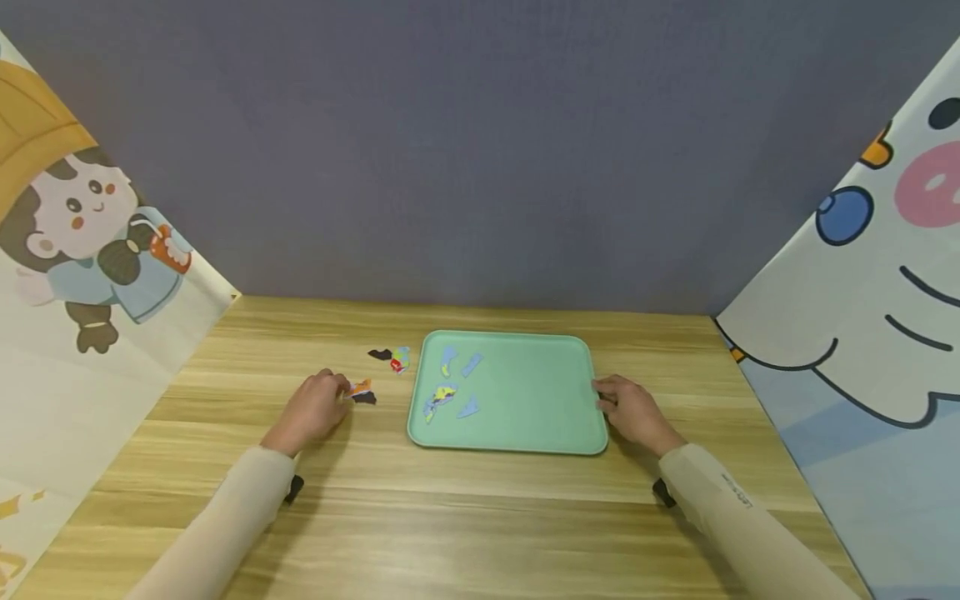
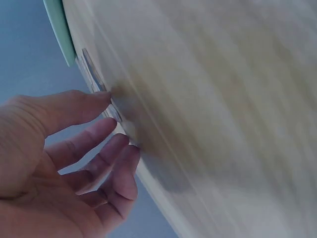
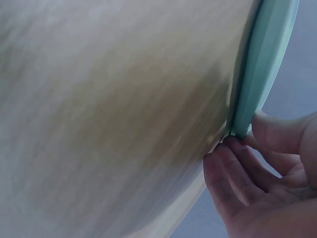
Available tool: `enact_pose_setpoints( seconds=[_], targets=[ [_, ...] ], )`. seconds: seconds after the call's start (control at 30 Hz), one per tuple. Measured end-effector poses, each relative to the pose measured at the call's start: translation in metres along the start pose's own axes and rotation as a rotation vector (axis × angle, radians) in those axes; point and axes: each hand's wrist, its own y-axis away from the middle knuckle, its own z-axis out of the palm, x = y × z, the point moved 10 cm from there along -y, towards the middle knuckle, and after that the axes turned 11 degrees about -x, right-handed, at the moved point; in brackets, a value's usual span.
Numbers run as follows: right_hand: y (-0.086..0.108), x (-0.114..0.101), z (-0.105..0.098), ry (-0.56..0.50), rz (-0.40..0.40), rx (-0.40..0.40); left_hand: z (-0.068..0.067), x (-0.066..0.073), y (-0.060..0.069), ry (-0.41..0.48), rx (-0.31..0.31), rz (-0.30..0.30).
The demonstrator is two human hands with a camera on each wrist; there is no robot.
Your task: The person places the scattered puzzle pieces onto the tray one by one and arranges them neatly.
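The left hand (image 1: 313,406) is beside an orange piece (image 1: 361,387) and a dark piece (image 1: 365,398), left of the green tray (image 1: 540,392). In the left wrist view, its thumb and index tip are slightly apart at a small flat piece (image 2: 115,113) on the table; the fingers are loosely bent. The right hand (image 1: 633,412) holds the tray's right rim; the right wrist view shows its thumb on the rim (image 3: 252,74) and fingertips low against it. Inside the tray's left half lie several pieces, including pale blue ones (image 1: 472,365) and a yellow-patterned one (image 1: 444,393).
Behind the left hand's pieces lie a black piece (image 1: 381,354) and a multicoloured piece with red (image 1: 397,364), left of the tray. A grey wall (image 1: 480,150) rises behind the wooden table (image 1: 450,525), with cartoon-printed panels on both sides.
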Motion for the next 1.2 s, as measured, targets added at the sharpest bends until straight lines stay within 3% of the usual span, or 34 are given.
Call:
enact_pose_setpoints(
  seconds=[0.33, 0.73, 0.93, 1.2],
  targets=[
    [0.000, 0.000, 0.005, -0.010, 0.001, -0.005, 0.007, 0.000, -0.010, 0.026, -0.041, -0.017],
    [0.000, 0.000, 0.004, -0.005, -0.003, 0.008, 0.010, -0.007, -0.012, 0.068, -0.099, -0.125],
    [0.000, 0.000, 0.003, 0.002, -0.007, 0.010, -0.004, 0.003, -0.012, 0.085, -0.026, -0.052],
    [0.000, 0.001, 0.000, 0.004, -0.008, 0.023, -0.022, 0.043, -0.023, 0.130, 0.082, 0.075]
  ],
)
